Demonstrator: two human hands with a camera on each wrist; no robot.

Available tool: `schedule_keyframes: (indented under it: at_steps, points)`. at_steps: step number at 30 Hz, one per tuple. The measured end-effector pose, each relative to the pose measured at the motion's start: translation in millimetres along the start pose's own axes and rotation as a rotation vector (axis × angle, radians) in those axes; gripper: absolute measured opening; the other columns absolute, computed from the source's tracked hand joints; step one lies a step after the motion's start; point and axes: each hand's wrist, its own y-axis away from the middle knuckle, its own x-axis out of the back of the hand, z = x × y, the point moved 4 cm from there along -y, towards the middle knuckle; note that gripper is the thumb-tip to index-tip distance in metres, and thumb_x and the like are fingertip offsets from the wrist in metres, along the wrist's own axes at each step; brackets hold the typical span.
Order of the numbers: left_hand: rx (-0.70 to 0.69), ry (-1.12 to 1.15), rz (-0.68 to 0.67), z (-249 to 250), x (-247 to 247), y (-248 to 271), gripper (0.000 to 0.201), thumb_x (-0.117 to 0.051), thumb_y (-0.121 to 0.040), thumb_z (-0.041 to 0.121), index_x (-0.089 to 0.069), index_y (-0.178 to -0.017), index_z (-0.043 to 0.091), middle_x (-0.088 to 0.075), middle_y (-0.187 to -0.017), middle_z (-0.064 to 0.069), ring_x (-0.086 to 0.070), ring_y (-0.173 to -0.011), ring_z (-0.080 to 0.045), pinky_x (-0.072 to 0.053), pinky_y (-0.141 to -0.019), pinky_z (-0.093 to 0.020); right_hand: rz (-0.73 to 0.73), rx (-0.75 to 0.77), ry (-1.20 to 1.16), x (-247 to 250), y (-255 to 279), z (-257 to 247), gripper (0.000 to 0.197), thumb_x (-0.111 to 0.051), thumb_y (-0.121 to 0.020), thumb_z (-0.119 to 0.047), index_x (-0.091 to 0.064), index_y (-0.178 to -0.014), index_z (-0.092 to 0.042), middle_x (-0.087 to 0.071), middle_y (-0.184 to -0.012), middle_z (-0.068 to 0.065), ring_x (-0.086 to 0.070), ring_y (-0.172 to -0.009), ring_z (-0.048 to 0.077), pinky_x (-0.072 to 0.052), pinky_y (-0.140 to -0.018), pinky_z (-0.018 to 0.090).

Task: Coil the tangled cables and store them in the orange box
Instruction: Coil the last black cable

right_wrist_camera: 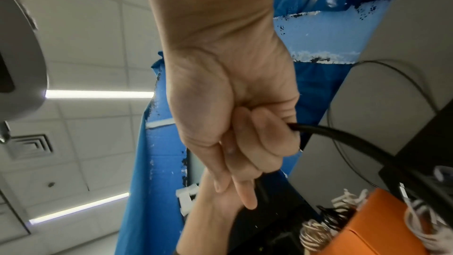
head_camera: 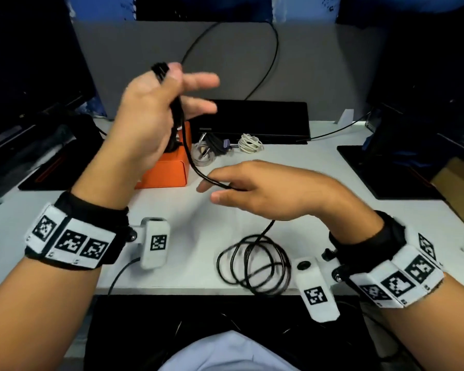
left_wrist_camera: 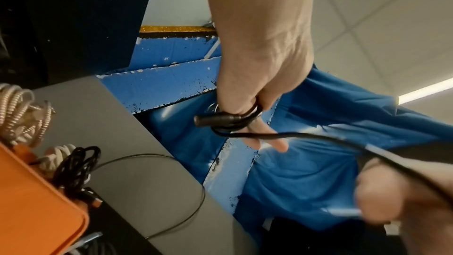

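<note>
Black cable loops slack on the white desk right at the near edge, and up it climbs into our right hand, whose fingers curl round it. From there we see it run on to our left hand, raised above the desk, thumb pinning several wound turns and the plug, outer fingers spread. Behind sits the orange box, and beyond it a white cable bundle coiled beside dark cables before the black stand.
</note>
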Motion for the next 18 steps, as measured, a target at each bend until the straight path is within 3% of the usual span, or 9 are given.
schedule_keyframes:
  at_steps: [2,4,6,7,9,12,14,16,18]
  points:
    - [0.033,-0.291,-0.128,-8.5,-3.3,1.1,0.030,-0.034,-0.112,0.017,-0.045,-0.134,0.000,-0.078,-0.107,0.000,-0.071,-0.067,-0.022,-0.053,-0.079,-0.021,0.058,0.042,-0.044,10.7,5.9,-5.9,0.024,-0.055,-0.107,-0.026,-0.069,-0.118,-0.011,-0.064,-0.073,-0.022,-0.055,-0.070,-0.012,-0.040,-0.066,0.013]
    - [0.115,-0.405,-0.328,-17.4,-9.9,7.2,0.030,-0.042,-0.107,0.024,-0.047,-0.135,0.012,-0.079,-0.096,0.003,-0.061,-0.065,-0.031,-0.052,-0.071,-0.026,0.164,0.066,-0.081,25.7,12.6,-6.6,0.021,-0.060,-0.105,-0.023,-0.072,-0.104,-0.006,-0.067,-0.078,0.000,-0.053,-0.068,-0.005,-0.042,-0.064,0.027]
    - [0.165,-0.388,-0.561,-17.2,-21.3,19.7,0.021,-0.045,-0.101,0.029,-0.061,-0.116,0.029,-0.077,-0.082,0.000,-0.053,-0.056,-0.028,-0.051,-0.070,-0.028,0.347,0.084,-0.130,44.7,19.4,-1.6,0.016,-0.065,-0.102,-0.020,-0.073,-0.093,-0.011,-0.067,-0.074,-0.004,-0.056,-0.065,-0.001,-0.044,-0.063,0.025]
    - [0.191,-0.317,-0.642,-15.8,-26.1,25.4,0.022,-0.045,-0.101,0.028,-0.066,-0.108,0.032,-0.076,-0.079,-0.008,-0.049,-0.050,-0.026,-0.050,-0.070,-0.030,0.449,0.093,-0.176,54.3,22.8,2.3,0.014,-0.068,-0.100,-0.019,-0.073,-0.090,-0.011,-0.071,-0.075,-0.007,-0.061,-0.067,0.001,-0.047,-0.064,0.025]
    - [0.253,-0.056,-0.701,-11.5,-32.3,33.1,0.031,-0.041,-0.103,0.024,-0.070,-0.114,0.022,-0.068,-0.070,-0.022,-0.036,-0.041,-0.023,-0.043,-0.063,-0.039,0.653,0.112,-0.262,70.3,29.0,10.2,0.013,-0.071,-0.097,-0.017,-0.070,-0.088,-0.009,-0.073,-0.076,-0.003,-0.065,-0.069,0.006,-0.051,-0.065,0.030]
    - [0.271,0.273,-0.742,-3.1,-37.9,35.5,0.049,-0.033,-0.105,0.027,-0.058,-0.133,-0.004,-0.045,-0.046,-0.001,-0.016,-0.039,-0.025,-0.041,-0.058,-0.036,0.823,0.144,-0.359,77.0,30.0,16.4,0.006,-0.070,-0.098,-0.014,-0.068,-0.098,-0.008,-0.061,-0.061,-0.018,-0.050,-0.051,-0.003,-0.037,-0.055,0.011]
    - [0.282,0.481,-0.780,5.0,-43.7,37.4,0.053,-0.030,-0.105,0.027,-0.053,-0.135,-0.009,-0.032,-0.043,0.003,-0.018,-0.037,-0.018,-0.044,-0.056,-0.028,0.850,0.161,-0.355,71.5,24.7,15.5,0.011,-0.061,-0.103,-0.015,-0.068,-0.107,-0.008,-0.060,-0.063,-0.026,-0.053,-0.052,-0.004,-0.037,-0.054,0.008]
    - [0.296,0.713,-0.796,11.6,-47.5,39.5,0.048,-0.029,-0.107,0.024,-0.053,-0.131,-0.010,-0.033,-0.045,0.005,-0.025,-0.036,-0.010,-0.046,-0.057,-0.026,0.809,0.159,-0.356,60.7,15.9,13.5,0.020,-0.047,-0.110,-0.017,-0.066,-0.115,-0.015,-0.058,-0.064,-0.032,-0.053,-0.053,-0.005,-0.038,-0.053,0.008]
    - [0.315,0.917,-0.746,12.9,-49.8,37.7,0.044,-0.024,-0.111,0.021,-0.054,-0.119,-0.009,-0.037,-0.046,0.003,-0.033,-0.037,-0.011,-0.053,-0.066,-0.030,0.733,0.103,-0.395,48.5,8.2,14.6,0.027,-0.037,-0.114,-0.022,-0.060,-0.127,-0.025,-0.053,-0.059,-0.032,-0.047,-0.046,-0.002,-0.040,-0.046,0.018]
